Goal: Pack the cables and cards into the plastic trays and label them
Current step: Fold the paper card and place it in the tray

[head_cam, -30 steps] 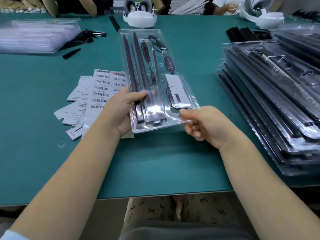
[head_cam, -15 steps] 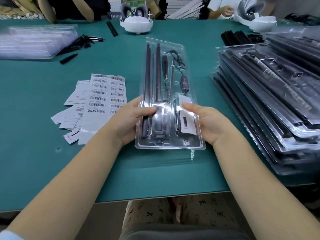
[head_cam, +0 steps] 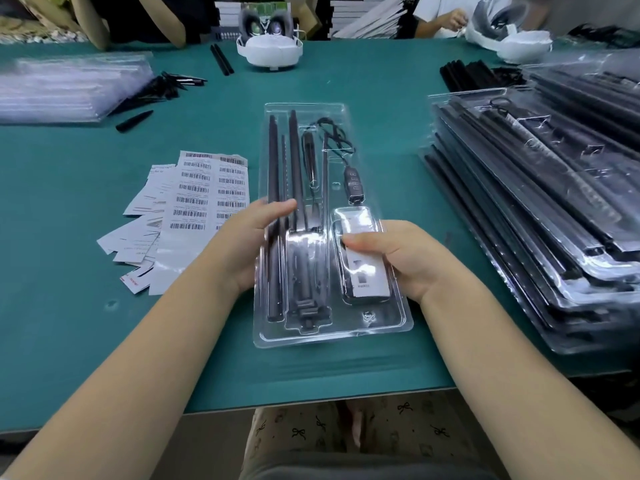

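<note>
A clear plastic tray [head_cam: 377, 327] lies lengthwise in front of me on the green table. It holds long black rods [head_cam: 273, 161], a coiled black cable with an inline controller [head_cam: 353, 180] and a white card [head_cam: 369, 275]. My left hand [head_cam: 249, 244] grips the tray's left edge, thumb laid across the rods. At the tray's right edge my right hand [head_cam: 401, 258] grips it, thumb pressing on the card pocket. A sheet of barcode labels [head_cam: 207, 188] sits to the left.
A tall stack of filled trays [head_cam: 540, 209] fills the right side. Empty clear trays [head_cam: 65, 88] are piled at the far left, with loose black parts [head_cam: 162, 88] beside them. White cards [head_cam: 138, 244] are scattered under the label sheet. Headsets and other people sit at the far edge.
The tray has turned from a leftward slant to straight and come closer to me. My right hand shifted from its bottom edge onto the card pocket.
</note>
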Available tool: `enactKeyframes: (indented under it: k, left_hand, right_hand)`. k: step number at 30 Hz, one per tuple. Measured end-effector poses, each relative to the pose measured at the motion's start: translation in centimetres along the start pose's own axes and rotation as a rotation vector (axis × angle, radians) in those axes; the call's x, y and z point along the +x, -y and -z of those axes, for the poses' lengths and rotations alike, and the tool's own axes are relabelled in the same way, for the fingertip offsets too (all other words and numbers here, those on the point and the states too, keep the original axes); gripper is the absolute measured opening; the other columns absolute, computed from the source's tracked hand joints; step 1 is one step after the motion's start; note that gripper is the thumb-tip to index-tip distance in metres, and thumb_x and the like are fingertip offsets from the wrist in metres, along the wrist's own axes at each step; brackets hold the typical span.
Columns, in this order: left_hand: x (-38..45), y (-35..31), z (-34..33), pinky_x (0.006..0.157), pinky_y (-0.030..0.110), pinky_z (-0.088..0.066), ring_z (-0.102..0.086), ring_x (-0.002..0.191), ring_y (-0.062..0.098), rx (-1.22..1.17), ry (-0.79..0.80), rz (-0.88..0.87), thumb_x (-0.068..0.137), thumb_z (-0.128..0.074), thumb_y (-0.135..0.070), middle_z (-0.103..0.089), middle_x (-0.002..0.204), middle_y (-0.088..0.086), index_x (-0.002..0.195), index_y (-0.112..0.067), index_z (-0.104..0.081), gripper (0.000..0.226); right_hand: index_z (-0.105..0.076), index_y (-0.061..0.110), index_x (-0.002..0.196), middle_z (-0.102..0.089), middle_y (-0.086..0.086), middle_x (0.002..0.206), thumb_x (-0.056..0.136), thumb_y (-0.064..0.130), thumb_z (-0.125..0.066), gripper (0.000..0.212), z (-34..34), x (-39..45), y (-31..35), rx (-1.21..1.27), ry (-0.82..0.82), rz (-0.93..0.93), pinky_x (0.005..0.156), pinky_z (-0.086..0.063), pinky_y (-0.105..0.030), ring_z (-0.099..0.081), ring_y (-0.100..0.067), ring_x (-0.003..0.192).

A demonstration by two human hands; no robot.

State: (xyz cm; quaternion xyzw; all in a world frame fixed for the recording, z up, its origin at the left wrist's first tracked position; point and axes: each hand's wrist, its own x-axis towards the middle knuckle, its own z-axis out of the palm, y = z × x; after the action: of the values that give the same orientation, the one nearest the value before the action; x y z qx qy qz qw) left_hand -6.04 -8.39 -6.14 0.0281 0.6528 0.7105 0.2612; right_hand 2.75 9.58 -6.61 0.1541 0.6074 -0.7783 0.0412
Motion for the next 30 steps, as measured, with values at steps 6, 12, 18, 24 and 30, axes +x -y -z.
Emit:
enactKeyframes:
  k: [6,12,18,24,30]
  left_hand:
    - [-0.2,-0.3,0.4,0.052,0.019,-0.052,-0.069,0.067,0.009,0.049,0.072,-0.078,0.086,-0.063,-0.013,-0.074,0.079,-0.001,0.100,-0.011,-0.064,0.014]
    - [-1.3,0.3,-0.8,0.052,0.033,-0.055,-0.069,0.062,0.026,-0.055,0.302,-0.013,0.072,-0.067,-0.010,-0.070,0.078,0.014,0.110,0.002,-0.055,0.042]
    - [-1.3,0.5,-0.6,0.064,0.040,-0.058,-0.068,0.077,0.028,0.020,0.313,-0.026,0.070,-0.069,-0.016,-0.071,0.095,0.017,0.113,-0.002,-0.058,0.047]
    - [-1.5,0.2,-0.7,0.057,0.034,-0.057,-0.070,0.073,0.025,0.008,0.331,-0.014,0.076,-0.067,-0.013,-0.072,0.095,0.015,0.114,-0.003,-0.057,0.040]
    - [-1.8,0.0,-1.0,0.056,0.032,-0.057,-0.071,0.074,0.022,-0.002,0.335,-0.026,0.073,-0.066,-0.013,-0.073,0.092,0.012,0.110,-0.002,-0.061,0.039]
  right_hand:
    - [-0.069,0.010,0.078,-0.067,-0.007,0.071,0.085,0.021,-0.065,0.014,0.3,0.3,0.2,0.043,-0.013,-0.028,0.058,-0.054,-0.029,-0.063,-0.021,0.059]
    - [-0.072,0.013,0.052,-0.065,-0.004,0.062,0.084,0.013,-0.068,0.032,1.1,1.2,0.6,0.275,-0.246,0.011,0.070,-0.057,-0.040,-0.063,-0.021,0.060]
    - [-0.064,0.001,0.077,-0.066,-0.009,0.062,0.082,0.004,-0.068,0.008,0.8,0.9,1.0,0.192,-0.221,-0.043,0.050,-0.055,-0.025,-0.064,-0.017,0.051]
    - [-0.061,0.002,0.074,-0.064,-0.007,0.054,0.086,0.001,-0.063,0.011,0.6,0.8,1.2,0.227,-0.244,-0.052,0.048,-0.055,-0.022,-0.060,-0.013,0.044]
    - [-0.060,0.002,0.077,-0.062,-0.007,0.056,0.084,0.001,-0.062,0.008,0.2,1.0,1.0,0.256,-0.277,-0.014,0.049,-0.054,-0.023,-0.059,-0.014,0.044]
